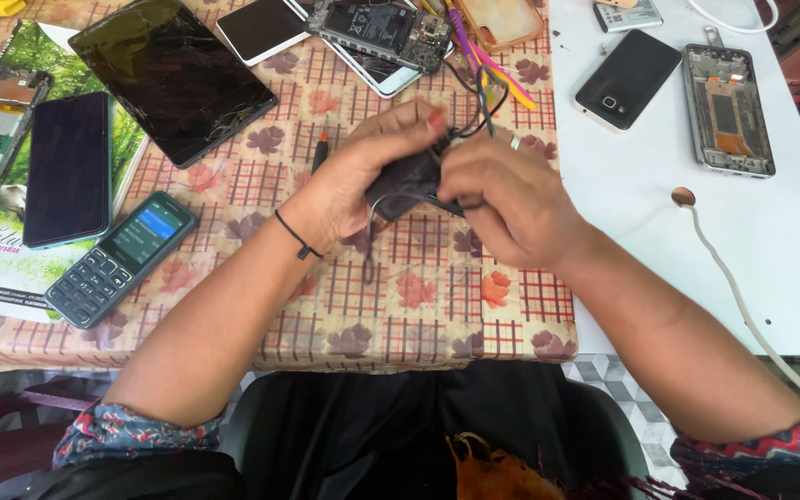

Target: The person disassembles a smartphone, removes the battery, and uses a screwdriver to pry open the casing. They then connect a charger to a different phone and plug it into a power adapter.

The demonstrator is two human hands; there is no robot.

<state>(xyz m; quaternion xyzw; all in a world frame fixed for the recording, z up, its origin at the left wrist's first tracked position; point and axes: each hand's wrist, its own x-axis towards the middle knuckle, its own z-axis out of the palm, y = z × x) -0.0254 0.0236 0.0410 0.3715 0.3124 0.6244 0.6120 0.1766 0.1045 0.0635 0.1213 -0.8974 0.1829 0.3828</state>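
Both hands — left hand (363, 181), right hand (502, 199) — pinch the dark cloth (405, 185) together; best kept taut, wires (479, 111) clear of the fold

Bench (789, 278) white, left part under a checked leaf-print cloth (418, 315). On cloth: cracked tablet (173, 79), dark smartphone (68, 168) on a green magazine (2, 259), keypad phone (120, 259), opened phone (383, 30). On bare white: black phone (628, 79), phone frame (728, 111), white cable (743, 306).
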